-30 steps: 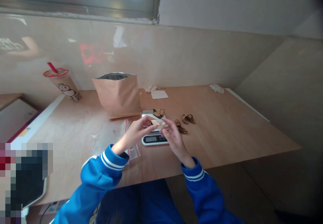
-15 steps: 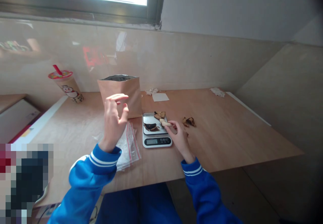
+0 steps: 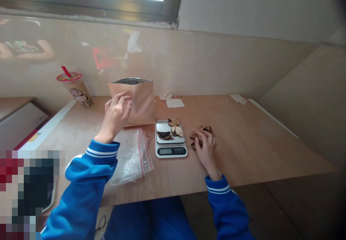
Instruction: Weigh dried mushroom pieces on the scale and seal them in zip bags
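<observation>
My right hand [image 3: 207,148] is down on the tabletop, its fingers bent and closed around dried, curled slices [image 3: 193,134] in brown and black; their exact kind is unclear. Left of it, a kitchen scale [image 3: 163,125] carries several dried pieces: a dark slice [image 3: 163,135], a pale slice [image 3: 178,131] and a tan one [image 3: 174,122]. The scale's display is lit, but too blurred to read. My left hand [image 3: 116,115] hovers before the brown paper pouch [image 3: 142,105], loosely curled with nothing in it, fingers apart. The pouch stands upright, its silver-lined mouth open.
Clear zip bags [image 3: 132,160] with red seals lie left of the scale. A drink cup [image 3: 78,90] with a red straw stands at the back left. White paper [image 3: 175,103] and crumpled tissues [image 3: 238,99] lie along the wall.
The pale slice has left my right hand and rests on the scale. That hand has moved right onto the slices on the table. My left hand has lowered and shifted slightly left.
</observation>
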The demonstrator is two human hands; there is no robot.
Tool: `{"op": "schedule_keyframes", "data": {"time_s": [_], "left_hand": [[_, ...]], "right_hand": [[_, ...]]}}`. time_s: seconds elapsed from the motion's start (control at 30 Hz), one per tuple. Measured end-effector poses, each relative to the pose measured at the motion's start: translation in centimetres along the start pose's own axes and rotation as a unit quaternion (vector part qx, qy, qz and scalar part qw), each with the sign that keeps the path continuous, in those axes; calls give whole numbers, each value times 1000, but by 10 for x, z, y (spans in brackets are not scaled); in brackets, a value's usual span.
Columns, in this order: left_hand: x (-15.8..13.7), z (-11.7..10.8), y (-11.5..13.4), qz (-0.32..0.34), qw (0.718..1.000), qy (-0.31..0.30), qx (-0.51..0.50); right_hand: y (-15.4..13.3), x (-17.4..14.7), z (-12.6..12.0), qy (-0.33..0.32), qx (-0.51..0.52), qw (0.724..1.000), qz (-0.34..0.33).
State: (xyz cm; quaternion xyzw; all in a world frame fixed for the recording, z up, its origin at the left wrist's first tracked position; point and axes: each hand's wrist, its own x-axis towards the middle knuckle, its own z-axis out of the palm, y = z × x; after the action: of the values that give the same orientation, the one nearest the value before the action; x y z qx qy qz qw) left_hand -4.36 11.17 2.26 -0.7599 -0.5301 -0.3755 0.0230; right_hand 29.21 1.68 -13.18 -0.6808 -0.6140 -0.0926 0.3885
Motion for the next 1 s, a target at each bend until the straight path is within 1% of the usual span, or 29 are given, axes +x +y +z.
{"op": "schedule_keyframes", "data": {"time_s": [0.1, 0.13, 0.2, 0.27, 0.33, 0.4, 0.53, 0.63, 0.73, 0.8, 0.9, 1.0], "left_hand": [[5, -3, 5, -12, 998, 67, -1], [9, -3, 4, -16, 997, 80, 2], [19, 0, 0, -21, 997, 75, 8], [29, 5, -6, -22, 999, 45, 8], [35, 8, -9, -23, 999, 32, 13], [36, 5, -7, -26, 998, 51, 27], [26, -12, 3, -21, 994, 101, 47], [16, -22, 9, -9, 993, 109, 44], [13, -21, 11, -3, 995, 85, 57], [14, -18, 12, -1, 997, 55, 57], [14, -20, 11, 32, 998, -33, 45], [3, -28, 9, 82, 987, -132, 34]], "right_hand": [[12, -8, 1, -12, -6, 1000, -4], [14, -10, 2, -16, -4, 1000, -6], [15, -12, 3, -22, 2, 1000, -9], [14, -12, 4, -25, 5, 1000, -7], [14, -12, 4, -24, 7, 1000, -2], [15, -11, 3, -23, 12, 1000, 3], [17, -10, 2, -27, 28, 999, -1], [16, -10, 1, -31, 33, 999, -2], [13, -10, 0, -31, 36, 999, 4], [11, -10, -1, -31, 35, 999, 3], [8, -10, -1, -29, 30, 999, -4], [7, -10, -1, -26, 24, 999, -6]]}}
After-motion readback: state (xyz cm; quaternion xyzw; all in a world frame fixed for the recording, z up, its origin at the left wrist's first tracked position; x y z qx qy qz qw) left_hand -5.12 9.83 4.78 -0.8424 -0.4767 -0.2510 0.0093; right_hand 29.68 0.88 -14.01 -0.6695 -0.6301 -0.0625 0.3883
